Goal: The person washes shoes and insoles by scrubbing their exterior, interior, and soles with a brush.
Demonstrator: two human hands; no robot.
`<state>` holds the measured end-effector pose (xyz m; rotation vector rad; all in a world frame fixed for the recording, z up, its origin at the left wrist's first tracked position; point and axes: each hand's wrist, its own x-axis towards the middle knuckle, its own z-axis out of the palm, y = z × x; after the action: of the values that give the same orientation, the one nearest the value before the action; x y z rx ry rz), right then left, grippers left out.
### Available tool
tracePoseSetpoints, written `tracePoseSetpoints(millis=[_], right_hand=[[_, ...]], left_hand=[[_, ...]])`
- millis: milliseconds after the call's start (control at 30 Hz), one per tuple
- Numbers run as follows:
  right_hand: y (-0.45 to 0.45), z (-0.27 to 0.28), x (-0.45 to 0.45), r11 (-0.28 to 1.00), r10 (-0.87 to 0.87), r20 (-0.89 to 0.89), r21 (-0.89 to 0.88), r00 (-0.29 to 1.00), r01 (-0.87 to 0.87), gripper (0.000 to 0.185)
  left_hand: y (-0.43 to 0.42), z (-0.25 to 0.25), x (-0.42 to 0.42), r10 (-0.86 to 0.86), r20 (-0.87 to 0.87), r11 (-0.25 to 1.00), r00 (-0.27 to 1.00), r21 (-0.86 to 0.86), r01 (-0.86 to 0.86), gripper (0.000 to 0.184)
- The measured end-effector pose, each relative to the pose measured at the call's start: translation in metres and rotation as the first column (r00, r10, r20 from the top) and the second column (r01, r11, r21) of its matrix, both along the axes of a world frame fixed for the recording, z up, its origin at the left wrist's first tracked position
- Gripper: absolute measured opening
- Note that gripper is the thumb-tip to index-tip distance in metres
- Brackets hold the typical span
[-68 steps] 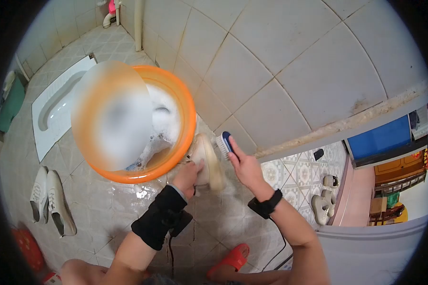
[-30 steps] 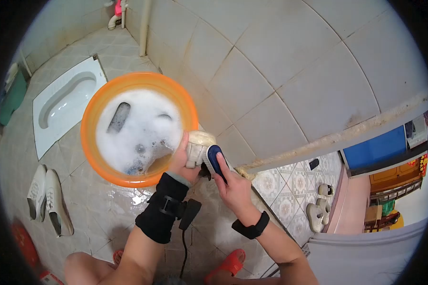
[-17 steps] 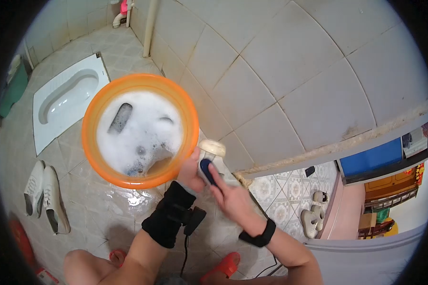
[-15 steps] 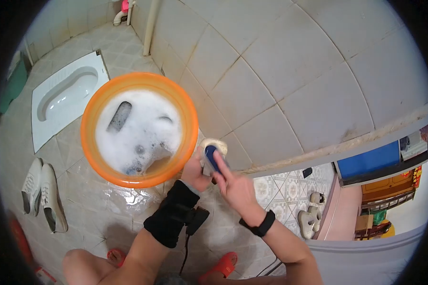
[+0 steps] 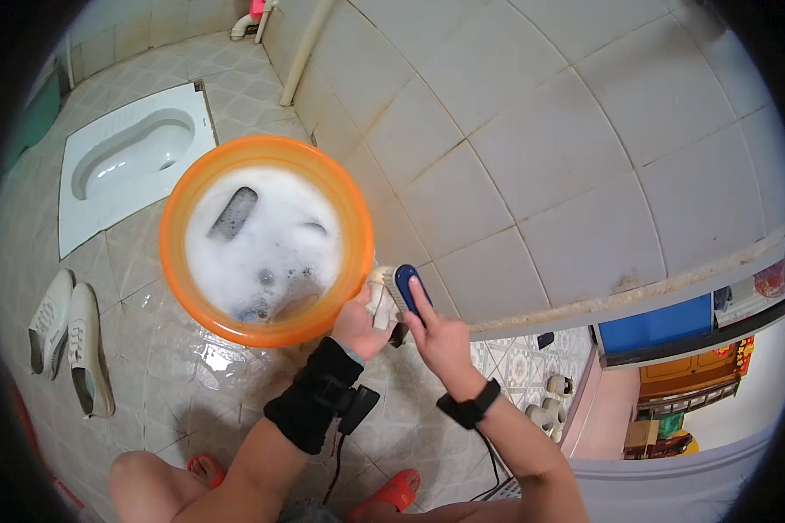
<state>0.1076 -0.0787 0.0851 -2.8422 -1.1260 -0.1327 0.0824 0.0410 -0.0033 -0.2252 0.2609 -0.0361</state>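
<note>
My left hand (image 5: 358,328) is closed round a whitish shoe (image 5: 381,302) just past the right rim of the orange basin (image 5: 171,235). In my right hand (image 5: 443,345) is a blue-backed scrub brush (image 5: 407,286), one finger stretched along its back. Its bristles face the shoe's side and seem to touch it. Part of the shoe is hidden behind my fingers. White suds (image 5: 279,196) cover the water in the basin, and a dark, elongated shape (image 5: 235,213) pokes through them.
A squat toilet (image 5: 135,152) is set in the floor at the upper left. A pair of white shoes (image 5: 80,331) stands on the wet tiles at the left. The tiled wall (image 5: 497,174) rises close on the right, with a doorway beyond. Cables hang from my wrists.
The brush has moved from over the shoe to its right side and turned more upright. My right hand has shifted slightly right and down. The view has also shifted slightly.
</note>
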Motion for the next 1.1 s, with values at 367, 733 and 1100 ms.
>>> tracePoseSetpoints(millis=[367,733,1100], right_hand=[[-0.014,0.015,-0.011,0.863,-0.057,-0.756,0.292,0.652,0.413,0.046],[-0.019,-0.003,-0.037,0.926,0.014,-0.879,0.191,0.477,0.325,0.046],[-0.049,-0.057,0.004,0.997,0.067,0.024,0.027,0.997,-0.067,0.055]], left_hand=[[0.000,0.003,-0.004,-0.080,-0.037,0.997,0.996,0.020,0.081,0.036],[-0.002,-0.014,-0.013,-0.033,0.054,0.977,0.998,0.211,0.021,0.036],[0.000,-0.011,-0.009,-0.077,-0.042,0.992,0.996,0.098,0.081,0.034]])
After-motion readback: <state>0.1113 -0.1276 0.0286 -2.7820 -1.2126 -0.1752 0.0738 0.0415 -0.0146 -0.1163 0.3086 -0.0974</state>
